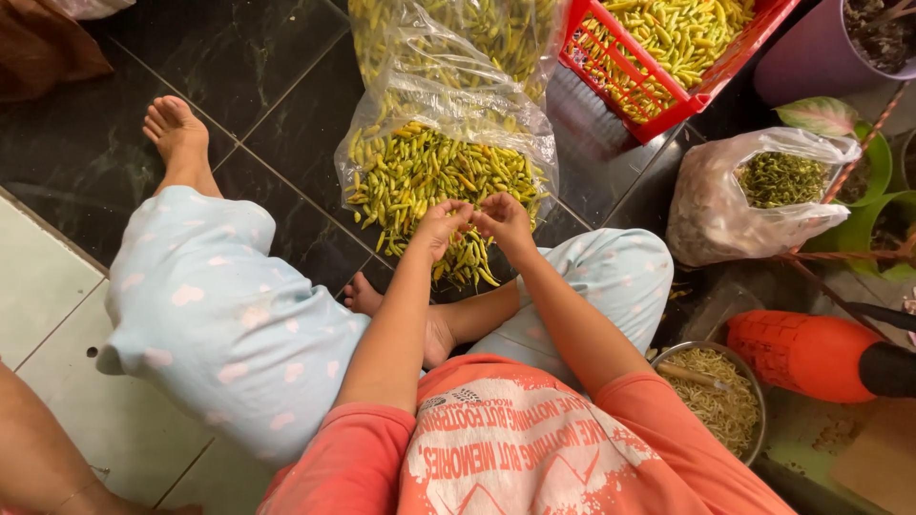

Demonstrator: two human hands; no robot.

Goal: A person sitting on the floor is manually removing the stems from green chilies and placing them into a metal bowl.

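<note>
Both hands, left hand [442, 225] and right hand [503, 217], pinched together over one spilled heap of chillies [429, 176] on the floor, whatever they gripped hidden, beside two plastic bags [711, 224] and one cut-off red crate [634, 91].

You are sitting on the floor of a home, probably a porch or back area used for food preparation. Dark glossy floor tiles [277, 76] are giving way to pale tiles [57, 315] at the near left. A clear plastic bag of chillies [444, 143] is lying open in front of you, a red plastic crate [668, 91] is standing at the far right, and potted plants [873, 181] are lining the right edge.
</note>
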